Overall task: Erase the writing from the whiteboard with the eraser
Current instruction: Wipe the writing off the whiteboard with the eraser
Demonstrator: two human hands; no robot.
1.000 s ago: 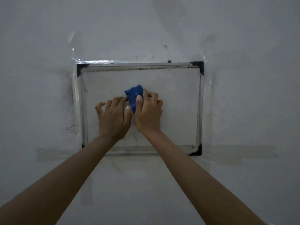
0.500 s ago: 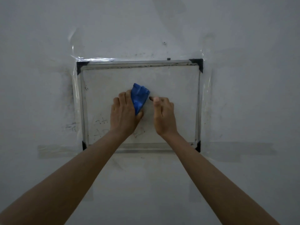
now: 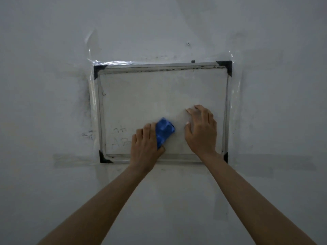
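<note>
In the lower left part of the whiteboard, some faint dark writing remains, but it is too pale and thin to read; its right end goes behind the left hand. The left hand covers the lower part of the blue eraser, so only the upper half of the eraser shows, pressed on the board near the bottom edge, a little left of the middle. The fingers of this hand are curled around the eraser, with the thumb on its right side. The right hand lies flat on the board just beside the eraser, apart from it, its fingers spread wide and holding nothing; its wrist hides a piece of the lower frame. The frame is of grey metal with black corner pieces. Clear tape, shiny and wrinkled, fixes the board along the top and the sides to the grey wall. On the wall, left of the frame, are some dark smudges and small marks which I cannot read. Both forearms are cut off by the bottom edge of the view.
</note>
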